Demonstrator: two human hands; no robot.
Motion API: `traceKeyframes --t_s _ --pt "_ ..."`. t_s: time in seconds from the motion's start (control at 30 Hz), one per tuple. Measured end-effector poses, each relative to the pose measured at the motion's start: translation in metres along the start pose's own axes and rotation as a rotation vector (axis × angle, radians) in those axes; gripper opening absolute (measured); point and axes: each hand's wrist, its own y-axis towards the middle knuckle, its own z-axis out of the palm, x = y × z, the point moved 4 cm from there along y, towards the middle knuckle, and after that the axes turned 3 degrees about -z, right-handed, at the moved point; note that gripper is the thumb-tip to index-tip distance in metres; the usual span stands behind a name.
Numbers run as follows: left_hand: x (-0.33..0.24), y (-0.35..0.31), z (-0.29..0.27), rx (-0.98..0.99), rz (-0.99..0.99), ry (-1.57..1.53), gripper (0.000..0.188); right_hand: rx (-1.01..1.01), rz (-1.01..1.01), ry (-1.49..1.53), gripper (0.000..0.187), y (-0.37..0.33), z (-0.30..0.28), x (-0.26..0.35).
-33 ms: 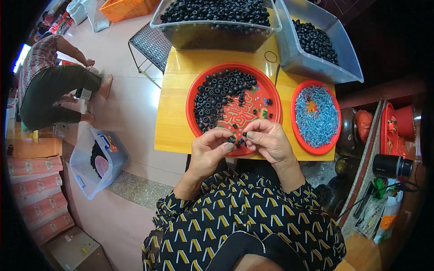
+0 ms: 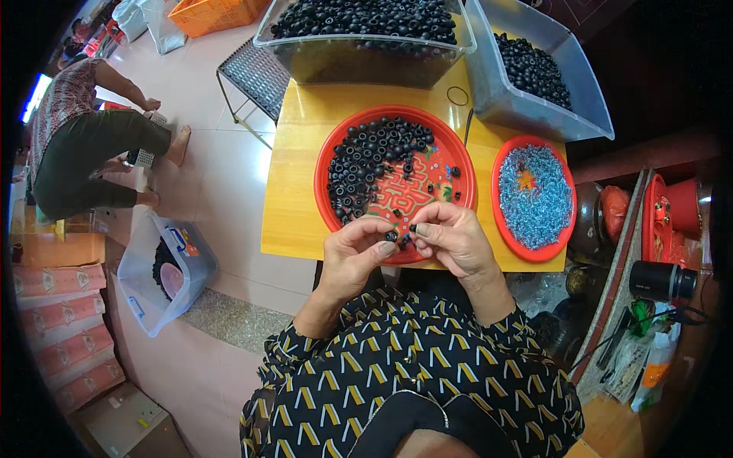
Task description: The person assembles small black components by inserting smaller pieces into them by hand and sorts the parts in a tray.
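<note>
My left hand (image 2: 356, 252) pinches a small round black ring-shaped cap (image 2: 391, 237) between thumb and fingertips. Close beside it, my right hand (image 2: 452, 240) has a smaller black piece (image 2: 413, 227) pinched at its fingertips; its exact kind is too small to make out. Both hands are over the near rim of a red round tray (image 2: 321, 145). Many black hollow caps (image 2: 363, 164) are heaped on the tray's left and far side. A few small black pieces (image 2: 456, 172) are scattered on its patterned right side.
Right of the tray stands a red oval tray (image 2: 498, 221) of small clear-blue pieces (image 2: 538, 206). Two clear bins, one behind (image 2: 366, 65) and one at the right (image 2: 592, 107), contain black caps. A bin (image 2: 195, 267) is on the floor, left. Another person (image 2: 92, 145) bends at the far left.
</note>
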Motion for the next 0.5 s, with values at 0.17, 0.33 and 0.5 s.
traceKeyframes --t_s 0.17,0.33,0.5 --pt "0.0 0.001 -0.002 0.018 0.086 0.073 0.021 0.01 0.063 0.003 0.01 -0.004 0.009 0.0" --pt "-0.007 0.0 0.002 0.027 0.165 0.244 0.022 0.047 0.091 -0.021 0.01 -0.006 0.013 0.0" --pt "-0.012 -0.001 0.008 0.055 0.175 0.317 0.021 0.08 0.088 -0.033 0.01 -0.006 0.017 0.001"
